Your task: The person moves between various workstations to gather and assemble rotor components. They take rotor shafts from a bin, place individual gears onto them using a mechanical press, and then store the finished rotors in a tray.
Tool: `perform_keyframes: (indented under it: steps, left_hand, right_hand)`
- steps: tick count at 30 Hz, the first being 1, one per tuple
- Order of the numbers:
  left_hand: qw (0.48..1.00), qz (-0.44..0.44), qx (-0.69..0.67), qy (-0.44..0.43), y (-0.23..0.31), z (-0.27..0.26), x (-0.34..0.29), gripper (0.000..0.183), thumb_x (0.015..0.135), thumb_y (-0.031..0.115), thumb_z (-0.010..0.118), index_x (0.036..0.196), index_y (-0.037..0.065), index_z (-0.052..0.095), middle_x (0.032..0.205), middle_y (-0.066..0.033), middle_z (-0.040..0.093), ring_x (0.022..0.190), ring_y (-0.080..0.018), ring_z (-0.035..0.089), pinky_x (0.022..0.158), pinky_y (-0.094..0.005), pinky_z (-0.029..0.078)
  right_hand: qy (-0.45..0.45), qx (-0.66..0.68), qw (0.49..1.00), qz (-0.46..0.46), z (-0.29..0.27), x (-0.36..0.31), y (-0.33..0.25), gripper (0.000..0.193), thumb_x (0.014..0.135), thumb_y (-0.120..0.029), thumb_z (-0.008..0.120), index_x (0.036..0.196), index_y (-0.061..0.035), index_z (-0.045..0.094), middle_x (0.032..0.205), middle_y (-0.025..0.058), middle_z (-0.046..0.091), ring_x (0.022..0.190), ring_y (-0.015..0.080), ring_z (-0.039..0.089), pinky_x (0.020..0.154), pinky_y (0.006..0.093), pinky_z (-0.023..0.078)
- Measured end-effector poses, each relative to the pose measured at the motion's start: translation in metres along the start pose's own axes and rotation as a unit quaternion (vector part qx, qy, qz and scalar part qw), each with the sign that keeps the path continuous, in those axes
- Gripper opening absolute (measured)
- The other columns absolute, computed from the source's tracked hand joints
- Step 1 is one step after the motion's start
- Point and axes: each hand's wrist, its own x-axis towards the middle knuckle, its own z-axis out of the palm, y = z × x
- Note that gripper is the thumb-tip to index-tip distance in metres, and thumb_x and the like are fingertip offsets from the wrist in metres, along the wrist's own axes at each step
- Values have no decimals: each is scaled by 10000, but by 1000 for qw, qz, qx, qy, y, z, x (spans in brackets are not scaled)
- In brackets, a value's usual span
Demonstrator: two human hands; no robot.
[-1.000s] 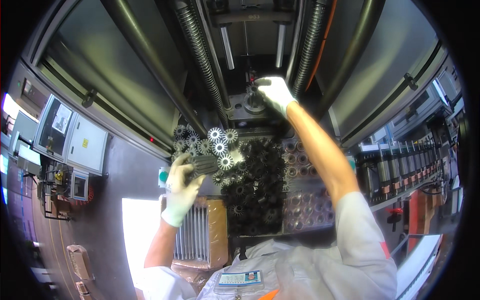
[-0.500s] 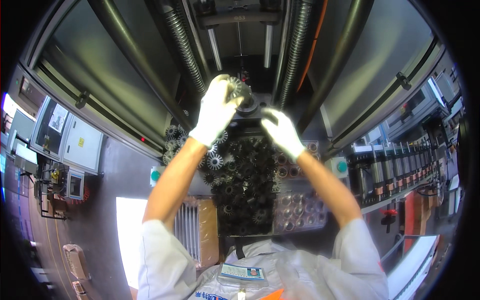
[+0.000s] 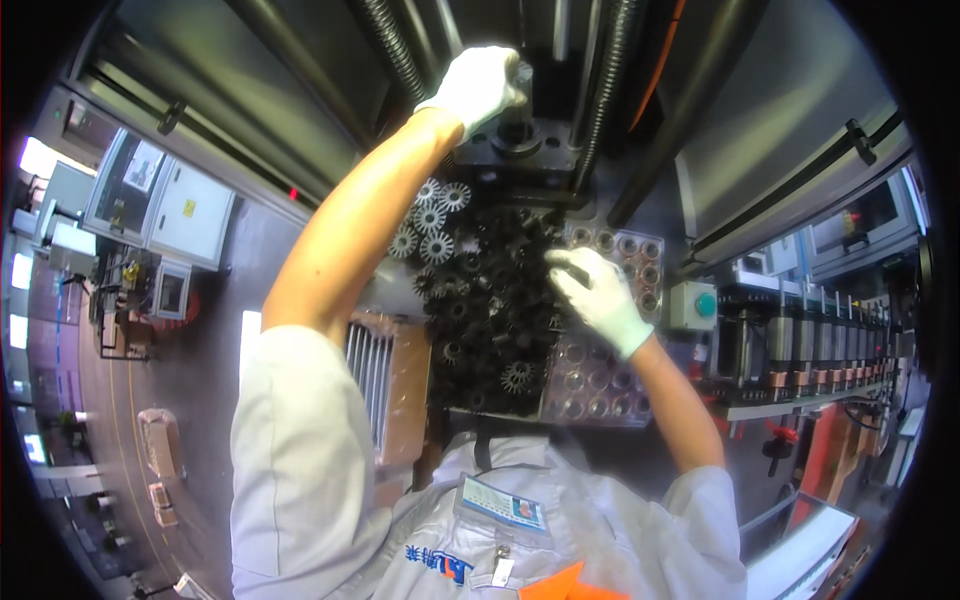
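Observation:
My left hand (image 3: 478, 90), in a white glove, is raised at the press with its fingers curled around a grey slotted metal core (image 3: 523, 75). The core is at the top of an upright dark post (image 3: 515, 125) standing on a round base; the fingers partly hide it. My right hand (image 3: 598, 292), also gloved, hovers over the right edge of a heap of dark slotted cores (image 3: 490, 300). Its thumb and forefinger are apart, with darkened tips, and nothing shows between them. Several lighter toothed discs (image 3: 430, 218) lie at the heap's upper left.
Clear plastic trays with round pockets (image 3: 600, 385) hold ring-shaped parts right of the heap. A green button box (image 3: 692, 305) stands beyond them. Coiled springs (image 3: 605, 100) and thick bars flank the press. An open cardboard box (image 3: 405, 400) sits at the near left.
My left hand has moved up and away with the core to the post. My right hand has drawn back from the press toward the heap. The view has shifted as well.

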Motion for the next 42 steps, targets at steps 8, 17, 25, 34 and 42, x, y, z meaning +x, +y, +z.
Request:
perform_keyframes:
  steps: [8, 17, 25, 34, 42]
  left_hand:
    - [993, -96, -39, -65, 25, 28, -5, 390, 708, 241, 829, 1049, 71, 742, 995, -175, 737, 988, -340, 704, 908, -401, 542]
    - [995, -41, 95, 2, 19, 18, -77, 505, 848, 401, 746, 1243, 94, 671, 1274, -171, 648, 1187, -345, 621, 966, -419, 512]
    - [904, -357, -80, -220, -56, -58, -385, 320, 865, 279, 751, 1087, 49, 735, 973, -124, 758, 868, -214, 718, 815, -357, 566]
    - [924, -352, -64, -135, -29, 6, -471, 440, 855, 301, 709, 1261, 134, 679, 1017, -145, 723, 975, -335, 688, 870, -423, 532]
    - [827, -427, -330, -156, -53, 44, -467, 559, 820, 231, 715, 1321, 2, 619, 1106, -170, 715, 1010, -232, 694, 885, -344, 532]
  right_hand:
    - [-54, -215, 963, -150, 53, 31, -15, 301, 900, -291, 666, 1178, -177, 683, 985, 87, 639, 860, 286, 679, 718, 417, 544]
    - [-187, -344, 903, -180, 70, 52, -30, 161, 856, -261, 651, 992, -187, 694, 1038, 129, 657, 874, 292, 682, 724, 430, 512]
    - [-164, -294, 863, -377, 138, 69, -68, 67, 807, -89, 612, 855, -62, 651, 795, 101, 664, 704, 282, 697, 588, 427, 535]
    - [-366, -480, 769, -209, 226, 98, -84, 227, 867, -106, 643, 1031, -123, 800, 1015, 81, 777, 920, 258, 754, 694, 379, 584]
    - [-276, -423, 837, -210, 229, 97, -70, 196, 861, -101, 610, 941, -107, 789, 961, 120, 767, 890, 272, 750, 710, 407, 584]
